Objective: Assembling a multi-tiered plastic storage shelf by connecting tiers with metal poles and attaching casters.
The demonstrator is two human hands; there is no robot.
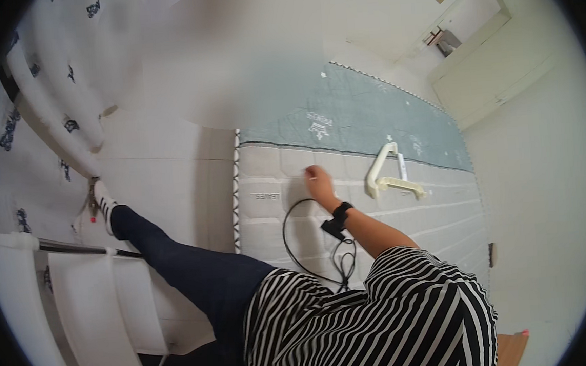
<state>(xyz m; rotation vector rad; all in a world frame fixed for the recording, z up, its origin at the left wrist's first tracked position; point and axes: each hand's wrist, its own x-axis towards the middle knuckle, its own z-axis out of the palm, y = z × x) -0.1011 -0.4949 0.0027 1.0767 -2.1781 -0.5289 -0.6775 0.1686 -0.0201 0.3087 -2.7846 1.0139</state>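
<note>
So my right hand (320,185) is out over the pale quilted part of the bed (261,216), arm stretched across from my striped shirt (357,328), black watch (342,211) on the wrist. Fingers (311,174) look curled in with the tips close to each other, but they're small and a bit blurry here, so honestly can't tell if they're clamped on anything

The black cable (284,237) is on the bed right by me: one wide loop that runs up to just beside my hand, plus a tangled bunch nearer my shirt. Black adapter (332,230) sits just below the watch, near that bunch

Past my forearm, on the bed's pale part near the teal stretch, there's a cream frame (376,172), well apart from the cable. My leg (190,265) goes off to the left, white shoe (106,208) on the floor, near a white rack (86,292)
</note>
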